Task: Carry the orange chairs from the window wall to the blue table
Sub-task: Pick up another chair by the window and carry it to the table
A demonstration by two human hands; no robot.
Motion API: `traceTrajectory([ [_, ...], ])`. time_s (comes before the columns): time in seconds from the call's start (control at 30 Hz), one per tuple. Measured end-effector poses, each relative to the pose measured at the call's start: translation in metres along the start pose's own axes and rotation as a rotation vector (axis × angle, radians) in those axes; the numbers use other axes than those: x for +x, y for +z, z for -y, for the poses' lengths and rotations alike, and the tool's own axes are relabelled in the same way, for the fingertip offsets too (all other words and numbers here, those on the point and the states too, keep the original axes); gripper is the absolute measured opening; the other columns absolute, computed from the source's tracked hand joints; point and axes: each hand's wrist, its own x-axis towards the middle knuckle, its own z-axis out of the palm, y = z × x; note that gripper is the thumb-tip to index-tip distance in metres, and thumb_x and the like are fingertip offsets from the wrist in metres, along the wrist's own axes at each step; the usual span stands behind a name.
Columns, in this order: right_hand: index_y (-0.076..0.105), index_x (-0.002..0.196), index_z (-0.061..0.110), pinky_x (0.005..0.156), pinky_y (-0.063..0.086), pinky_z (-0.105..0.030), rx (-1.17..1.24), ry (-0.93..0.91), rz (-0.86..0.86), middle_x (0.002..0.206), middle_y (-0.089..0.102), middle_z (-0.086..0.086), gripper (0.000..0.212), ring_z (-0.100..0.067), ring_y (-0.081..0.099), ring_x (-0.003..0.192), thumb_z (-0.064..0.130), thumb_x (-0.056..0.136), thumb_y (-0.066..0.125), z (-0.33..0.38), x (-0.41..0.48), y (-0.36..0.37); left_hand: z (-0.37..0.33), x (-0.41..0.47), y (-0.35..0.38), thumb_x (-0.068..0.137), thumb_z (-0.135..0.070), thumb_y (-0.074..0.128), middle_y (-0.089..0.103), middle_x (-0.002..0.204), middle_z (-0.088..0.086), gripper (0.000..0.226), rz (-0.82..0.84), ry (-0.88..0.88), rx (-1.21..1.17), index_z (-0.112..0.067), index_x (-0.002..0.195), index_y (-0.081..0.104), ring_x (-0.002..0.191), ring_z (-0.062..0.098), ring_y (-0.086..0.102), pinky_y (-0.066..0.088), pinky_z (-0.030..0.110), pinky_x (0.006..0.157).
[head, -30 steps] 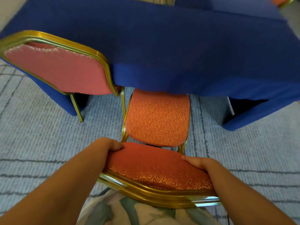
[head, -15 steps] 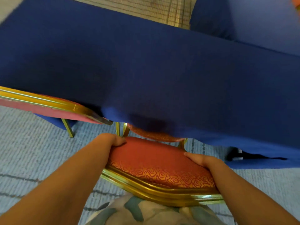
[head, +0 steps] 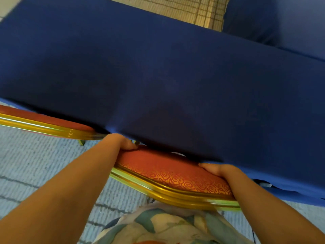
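An orange chair (head: pixel 168 171) with a gold frame stands right in front of me, its padded backrest top against the edge of the blue table (head: pixel 158 71). My left hand (head: pixel 121 142) grips the backrest's left corner and my right hand (head: pixel 218 169) grips its right corner. The seat is hidden under the blue tablecloth.
A second orange chair (head: pixel 44 123) with a gold frame stands at the left, its backrest also against the table edge. Another blue-covered table (head: pixel 284 23) is at the far right. Grey-blue striped carpet (head: pixel 35 164) covers the floor below. My patterned clothing (head: pixel 167 226) shows at the bottom.
The chair has slid forward under the blue table, so its seat is now out of sight. Both hands kept their grip on the backrest and moved forward with it.
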Motion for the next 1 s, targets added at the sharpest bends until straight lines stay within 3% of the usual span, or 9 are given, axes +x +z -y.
traceTrajectory([
  [0.17,0.051,0.141,0.031,0.111,0.038,-0.042,-0.063,0.019,0.053,0.145,0.052,-0.003,0.097,-0.025,0.056,0.123,0.083,0.06,0.044,-0.016,0.022,-0.008,-0.016,-0.009,0.005,0.1,-0.045,0.038,0.031,0.155,0.005,0.057,-0.032,0.069,0.056,-0.018,0.15,0.03,0.138,0.026,0.036,0.031,0.034,0.108],
  [0.33,0.046,0.147,0.016,0.112,0.034,-0.036,-0.196,-0.016,-0.052,0.154,0.041,-0.008,0.068,-0.028,0.045,0.137,0.06,0.096,0.04,0.02,-0.042,0.003,-0.016,-0.034,0.014,0.101,-0.045,0.036,0.03,0.156,0.005,0.057,-0.117,0.085,0.057,-0.015,0.149,0.033,0.14,0.026,0.033,0.028,0.036,0.113],
  [0.4,0.049,0.143,0.01,0.106,0.036,-0.034,-0.209,-0.041,-0.138,0.15,0.045,-0.012,0.061,-0.029,0.047,0.134,0.053,0.099,0.044,0.031,-0.062,0.005,-0.011,-0.042,0.014,0.1,-0.044,0.037,0.034,0.154,0.006,0.055,-0.176,0.114,0.036,-0.015,0.147,0.038,0.139,0.026,0.035,0.027,0.039,0.114],
  [0.47,0.057,0.133,0.007,0.094,0.042,-0.032,-0.189,-0.101,-0.187,0.136,0.056,-0.014,0.057,-0.03,0.056,0.121,0.051,0.097,0.05,0.042,-0.083,0.008,-0.001,-0.033,0.017,0.096,-0.048,0.037,0.042,0.149,0.008,0.056,-0.243,0.146,-0.007,-0.017,0.14,0.049,0.133,0.029,0.042,0.031,0.042,0.111],
  [0.6,0.058,0.077,0.013,0.063,0.037,-0.028,-0.061,-0.271,-0.315,0.079,0.055,-0.006,0.041,-0.022,0.054,0.072,0.05,0.095,0.054,0.067,-0.121,0.023,0.019,-0.062,0.028,0.094,-0.042,0.041,0.053,0.137,0.018,0.053,-0.379,0.205,-0.192,-0.006,0.129,0.059,0.122,0.034,0.051,0.039,0.039,0.104],
  [0.7,0.067,0.092,0.005,0.068,0.041,-0.032,0.007,-0.38,-0.365,0.088,0.063,-0.012,0.046,-0.024,0.057,0.076,0.05,0.093,0.054,0.088,-0.156,0.043,0.033,-0.104,0.04,0.098,-0.033,0.044,0.056,0.128,0.027,0.048,-0.539,0.234,-0.351,0.007,0.12,0.059,0.119,0.037,0.052,0.04,0.035,0.093],
  [0.83,0.036,0.058,0.016,0.057,0.028,-0.033,0.046,-0.484,-0.587,0.055,0.033,-0.001,0.05,-0.022,0.035,0.052,0.043,0.096,0.053,0.097,-0.199,0.073,0.064,-0.14,0.067,0.092,-0.031,0.049,0.057,0.085,0.02,0.031,-0.605,0.362,-0.504,-0.005,0.081,0.059,0.081,0.027,0.054,0.038,0.033,0.07],
  [0.93,0.052,0.067,0.017,0.064,0.039,-0.035,0.104,-0.568,-0.728,0.065,0.051,0.001,0.042,-0.023,0.051,0.064,0.044,0.098,0.045,0.098,-0.226,0.102,0.093,-0.163,0.088,0.075,-0.042,0.044,0.051,0.067,0.019,0.029,-0.645,0.458,-0.562,-0.016,0.063,0.045,0.065,0.022,0.046,0.042,0.04,0.062],
  [1.0,0.066,0.097,0.022,0.083,0.049,-0.039,0.082,-0.622,-0.778,0.097,0.066,0.003,0.032,-0.023,0.061,0.093,0.046,0.097,0.046,0.102,-0.24,0.125,0.111,-0.182,0.101,0.08,-0.042,0.046,0.058,0.068,0.017,0.033,-0.692,0.468,-0.592,-0.014,0.063,0.051,0.068,0.026,0.053,0.051,0.044,0.072],
])
